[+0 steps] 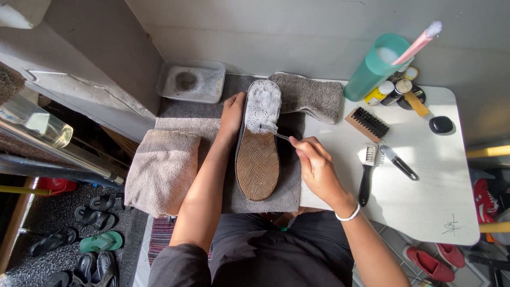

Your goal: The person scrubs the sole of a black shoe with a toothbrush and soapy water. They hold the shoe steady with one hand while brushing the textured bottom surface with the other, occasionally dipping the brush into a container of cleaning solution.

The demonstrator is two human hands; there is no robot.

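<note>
The right hand (317, 169) pinches a small brush (272, 129), bristles down on the upturned sole of a shoe (258, 148) lying on a grey towel (287, 191) that catches the suds. The left hand (231, 117) presses closed against the shoe's side, steadying it. Beyond, on the white desk (425, 196), spare brushes (367, 165) and a teal cup (374, 66) sit within reach.
</note>
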